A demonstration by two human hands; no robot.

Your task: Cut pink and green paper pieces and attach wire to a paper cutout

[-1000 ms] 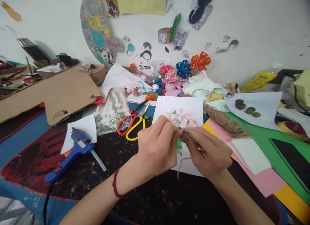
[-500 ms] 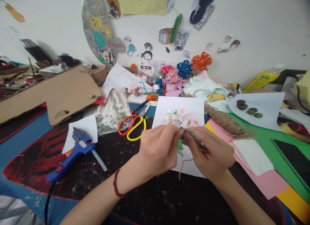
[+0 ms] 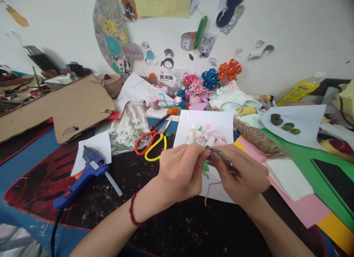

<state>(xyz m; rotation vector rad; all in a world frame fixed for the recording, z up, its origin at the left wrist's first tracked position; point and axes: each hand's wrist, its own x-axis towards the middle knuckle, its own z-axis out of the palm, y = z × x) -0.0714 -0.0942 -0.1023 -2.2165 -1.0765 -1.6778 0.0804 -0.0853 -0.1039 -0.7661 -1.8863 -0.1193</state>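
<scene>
My left hand (image 3: pixel 181 172), with a red beaded bracelet on its wrist, is closed in a pinch at the near end of a small dark grey-green piece (image 3: pixel 224 157). My right hand (image 3: pixel 243 174) grips the same piece between thumb and fingers. What kind of thing it is cannot be made out, as the fingers hide most of it. A thin strand of twine (image 3: pixel 206 198) hangs below the hands. Behind them lies a white sheet of paper (image 3: pixel 184 120) with many pink, white and green paper scraps (image 3: pixel 197 134).
Scissors (image 3: pixel 162 130) with red and yellow handles lie left of the hands, near a blue glue gun (image 3: pixel 95 169). A twine bundle (image 3: pixel 256 139), coloured paper (image 3: pixel 301 209) and a dark phone-like slab (image 3: pixel 334 181) are at right. Cardboard (image 3: pixel 80 105) stands left; craft flowers (image 3: pixel 197 87) sit at the back.
Almost nothing differs. Both hands keep their pinch on the dark piece, with only a very slight shift of the fingers.
</scene>
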